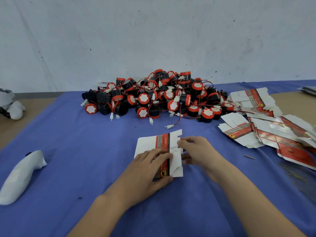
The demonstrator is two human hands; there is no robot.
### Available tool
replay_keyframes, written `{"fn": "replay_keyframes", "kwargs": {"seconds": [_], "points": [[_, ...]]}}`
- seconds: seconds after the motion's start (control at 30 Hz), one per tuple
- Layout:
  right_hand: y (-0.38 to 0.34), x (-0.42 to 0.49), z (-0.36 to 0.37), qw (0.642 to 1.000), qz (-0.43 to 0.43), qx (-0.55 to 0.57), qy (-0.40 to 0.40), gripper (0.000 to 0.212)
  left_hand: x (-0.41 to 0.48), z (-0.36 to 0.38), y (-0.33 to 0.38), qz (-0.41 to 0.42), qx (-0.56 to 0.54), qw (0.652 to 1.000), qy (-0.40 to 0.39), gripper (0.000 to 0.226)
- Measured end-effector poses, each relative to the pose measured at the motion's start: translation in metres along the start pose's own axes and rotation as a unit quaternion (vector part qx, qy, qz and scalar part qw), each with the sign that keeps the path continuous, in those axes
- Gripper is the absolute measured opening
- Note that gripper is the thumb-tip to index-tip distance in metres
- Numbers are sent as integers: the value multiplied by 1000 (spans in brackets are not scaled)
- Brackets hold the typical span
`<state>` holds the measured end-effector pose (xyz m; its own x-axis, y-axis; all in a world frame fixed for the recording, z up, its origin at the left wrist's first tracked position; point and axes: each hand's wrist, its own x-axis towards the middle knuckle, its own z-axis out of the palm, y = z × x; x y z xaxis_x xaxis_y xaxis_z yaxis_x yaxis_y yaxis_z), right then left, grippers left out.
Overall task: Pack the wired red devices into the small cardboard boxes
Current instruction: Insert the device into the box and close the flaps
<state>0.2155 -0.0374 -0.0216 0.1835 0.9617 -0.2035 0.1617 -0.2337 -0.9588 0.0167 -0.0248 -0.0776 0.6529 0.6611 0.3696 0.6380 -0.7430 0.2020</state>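
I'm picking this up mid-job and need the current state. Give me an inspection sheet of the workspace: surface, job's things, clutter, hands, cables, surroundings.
Surface: blue cloth over the table, a few dark specks.
Job's things: pile of red devices at the back; one flat box in front, not yet folded up; stack of flat boxes at right.
Clutter: white bundle at left; second bundle at the far left edge.
Grippers: left hand rests on the flat box, fingers fairly straight; right hand pinches its side flap.
Cables: wires with white plugs trail tangled from the pile.
Surroundings: scuffed pale wall behind.
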Motion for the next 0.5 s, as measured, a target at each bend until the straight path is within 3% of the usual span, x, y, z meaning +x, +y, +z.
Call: {"fn": "replay_keyframes", "kwargs": {"seconds": [0.1,0.3,0.5], "points": [[2,0,-1,999,11,19,-45,23,-1,-1,3,-8,-35,999,15,61],[-1,1,-6,985,34,150,-76,19,-1,-1,3,-17,-79,996,33,67],[-2,-2,0,995,42,67,-59,21,0,3,1,-5,-42,999,12,67]]}}
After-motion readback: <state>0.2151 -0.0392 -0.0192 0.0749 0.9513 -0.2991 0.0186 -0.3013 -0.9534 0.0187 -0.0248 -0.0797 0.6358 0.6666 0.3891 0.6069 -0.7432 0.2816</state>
